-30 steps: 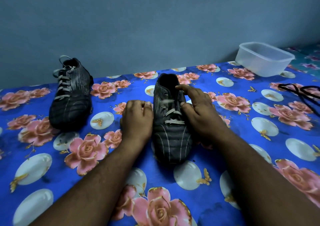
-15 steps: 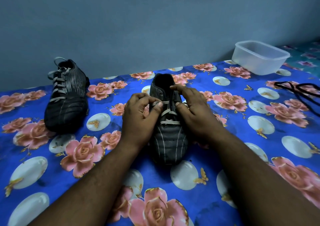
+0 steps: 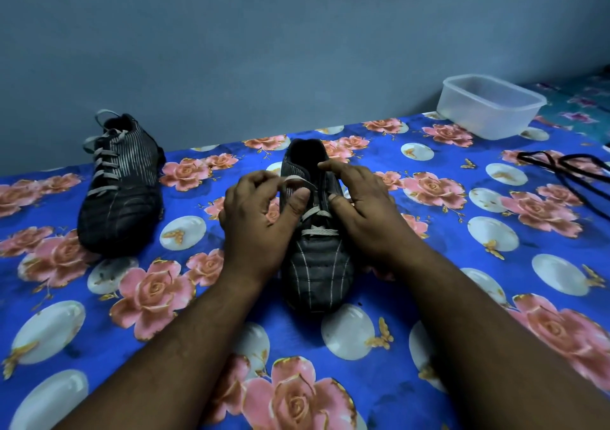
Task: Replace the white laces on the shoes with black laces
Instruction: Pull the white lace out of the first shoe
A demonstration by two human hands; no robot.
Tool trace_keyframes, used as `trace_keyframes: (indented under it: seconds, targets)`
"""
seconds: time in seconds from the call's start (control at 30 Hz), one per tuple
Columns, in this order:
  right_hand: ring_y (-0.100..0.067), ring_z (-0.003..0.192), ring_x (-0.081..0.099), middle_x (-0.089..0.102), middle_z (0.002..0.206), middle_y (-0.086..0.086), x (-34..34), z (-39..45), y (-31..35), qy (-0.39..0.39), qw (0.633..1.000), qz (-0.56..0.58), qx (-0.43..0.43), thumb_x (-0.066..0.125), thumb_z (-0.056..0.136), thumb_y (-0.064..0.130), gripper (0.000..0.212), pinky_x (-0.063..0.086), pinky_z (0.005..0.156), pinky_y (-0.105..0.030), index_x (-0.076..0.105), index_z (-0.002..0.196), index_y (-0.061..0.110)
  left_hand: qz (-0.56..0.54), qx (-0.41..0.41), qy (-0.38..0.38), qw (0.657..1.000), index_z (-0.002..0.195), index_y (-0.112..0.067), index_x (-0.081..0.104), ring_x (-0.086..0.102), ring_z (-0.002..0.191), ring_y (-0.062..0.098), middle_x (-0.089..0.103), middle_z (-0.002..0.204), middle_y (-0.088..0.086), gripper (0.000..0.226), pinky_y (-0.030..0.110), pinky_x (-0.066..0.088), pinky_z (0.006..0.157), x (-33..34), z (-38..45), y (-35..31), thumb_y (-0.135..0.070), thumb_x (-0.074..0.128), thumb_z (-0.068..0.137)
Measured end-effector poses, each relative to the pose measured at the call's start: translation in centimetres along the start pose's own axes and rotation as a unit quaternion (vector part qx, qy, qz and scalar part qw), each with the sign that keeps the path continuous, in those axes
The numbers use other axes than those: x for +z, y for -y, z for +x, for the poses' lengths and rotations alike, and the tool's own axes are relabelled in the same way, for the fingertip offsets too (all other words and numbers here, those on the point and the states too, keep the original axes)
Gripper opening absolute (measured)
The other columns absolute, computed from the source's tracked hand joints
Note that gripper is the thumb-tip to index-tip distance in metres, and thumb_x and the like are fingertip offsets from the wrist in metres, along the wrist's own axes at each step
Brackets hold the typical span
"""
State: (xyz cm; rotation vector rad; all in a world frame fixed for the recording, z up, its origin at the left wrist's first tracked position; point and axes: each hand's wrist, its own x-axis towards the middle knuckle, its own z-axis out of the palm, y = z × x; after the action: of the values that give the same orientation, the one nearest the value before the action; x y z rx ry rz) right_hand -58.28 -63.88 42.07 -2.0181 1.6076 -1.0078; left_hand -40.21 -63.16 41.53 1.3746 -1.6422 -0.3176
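In the head view, the white lace has been lifted higher off the near shoe than before, pinched by the left hand. The shoe's right side is pressed by the straight-fingered right hand. Two shoes are counted on the surface, the second shoe left; one container; black laces right.

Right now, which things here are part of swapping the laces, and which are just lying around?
Part of the job:
near shoe
white lace, pinched by left hand
right hand, on the shoe
far shoe
black laces

Lying about:
plastic tub
flowered cloth

White lace — newly in left grip
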Motion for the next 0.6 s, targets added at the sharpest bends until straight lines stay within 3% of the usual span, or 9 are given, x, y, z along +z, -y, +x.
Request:
trace_keyframes:
  seconds: [0.1,0.23,0.3,0.37,0.43,0.5,0.6]
  targets:
    - [-0.015,0.132,0.037,0.047,0.137,0.010,0.02,0.00,0.00,0.000,1.000,0.001,-0.001,0.050,0.098,0.026,0.049,0.030,0.112,-0.051,0.042,0.143,0.046,-0.012,-0.003,-0.005,1.000,0.103,-0.022,0.078,0.056,0.115,0.022,0.063,0.114,-0.004,0.040,0.051,0.039,0.103,0.01,-0.02,-0.35,-0.054,0.057,0.089]
    - [-0.016,0.131,0.038,0.047,0.137,0.009,0.02,0.02,0.00,0.000,1.000,-0.004,-0.007,0.049,0.097,0.028,0.050,0.030,0.112,-0.052,0.042,0.144,0.045,-0.053,0.011,-0.005,0.998,0.103,-0.023,0.073,0.057,0.114,0.020,0.064,0.113,-0.004,0.043,0.053,0.040,0.102,0.13,-0.18,-0.46,-0.057,0.056,0.083]
    - [-0.016,0.132,0.037,0.047,0.137,0.009,-0.02,0.09,0.00,0.000,1.000,-0.005,-0.006,0.050,0.099,0.026,0.050,0.030,0.113,-0.052,0.042,0.144,0.045,-0.111,0.005,0.002,0.994,0.096,-0.022,0.072,0.061,0.105,0.018,0.069,0.103,-0.005,0.034,0.049,0.046,0.098,0.30,-0.34,-0.46,-0.052,0.062,0.084]
    - [-0.016,0.132,0.037,0.047,0.138,0.009,-0.04,0.10,0.00,-0.001,1.000,-0.005,-0.005,0.051,0.099,0.024,0.050,0.030,0.113,-0.052,0.042,0.144,0.045,-0.227,-0.033,0.030,0.973,0.083,-0.020,0.068,0.062,0.084,0.013,0.069,0.083,-0.004,0.024,0.038,0.052,0.082,0.38,-0.30,-0.55,-0.044,0.067,0.088]
    - [-0.016,0.133,0.037,0.047,0.139,0.009,-0.02,0.05,0.01,0.000,1.000,-0.005,-0.007,0.051,0.099,0.024,0.051,0.029,0.113,-0.052,0.042,0.144,0.044,-0.303,-0.065,0.043,0.950,0.075,-0.018,0.064,0.055,0.067,0.009,0.064,0.068,-0.006,0.028,0.026,0.048,0.067,0.33,-0.13,-0.38,-0.040,0.067,0.092]
    - [-0.017,0.133,0.037,0.047,0.139,0.009,0.00,-0.02,0.01,0.002,1.000,-0.004,-0.009,0.051,0.099,0.024,0.051,0.029,0.113,-0.053,0.042,0.144,0.044,-0.286,-0.062,0.040,0.955,0.076,-0.019,0.067,0.057,0.063,0.007,0.067,0.067,-0.007,0.025,0.023,0.048,0.063,0.41,-0.03,-0.11,-0.037,0.069,0.092]
    - [-0.017,0.133,0.037,0.047,0.139,0.009,-0.01,0.00,-0.04,0.002,1.000,-0.005,-0.011,0.051,0.098,0.024,0.051,0.030,0.113,-0.053,0.042,0.144,0.045,-0.277,-0.064,0.037,0.958,0.087,-0.024,0.076,0.070,0.075,0.008,0.077,0.082,-0.004,0.006,0.023,0.055,0.071,0.70,-0.10,0.17,-0.023,0.073,0.092]
